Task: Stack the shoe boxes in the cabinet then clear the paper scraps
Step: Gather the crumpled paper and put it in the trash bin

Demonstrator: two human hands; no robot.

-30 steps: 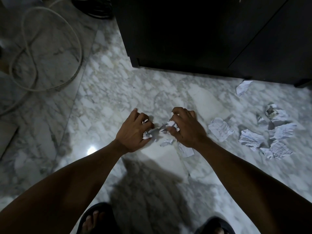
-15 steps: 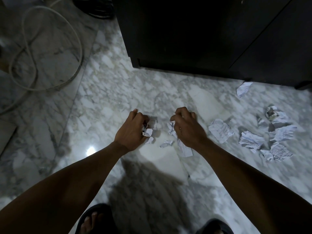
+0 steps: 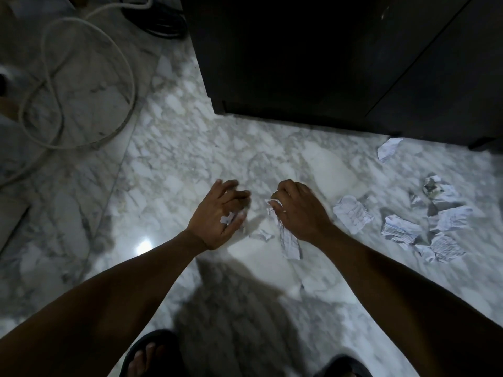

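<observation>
Progress: seemingly past the boxes, cabinet (image 3: 313, 63) shut and none in view. Grips crumpled paper scraps (image 3: 227, 219) in left hand (image 3: 215, 216), pinches a longer strip (image 3: 290, 240) in right hand (image 3: 302, 213). Leaves one small scrap (image 3: 262, 235) between them, a cluster (image 3: 408, 232) at 3 o'clock, another at 2 o'clock by the cabinet.

a home: marble floor (image 3: 168, 159), dark cabinet (image 3: 299, 63), sandalled feet (image 3: 147, 355), a loose cable (image 3: 81, 85).

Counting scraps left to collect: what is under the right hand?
A crumpled lined scrap, pinched by the right hand, trails out below it. Whatever else the palm covers cannot be seen.
</observation>
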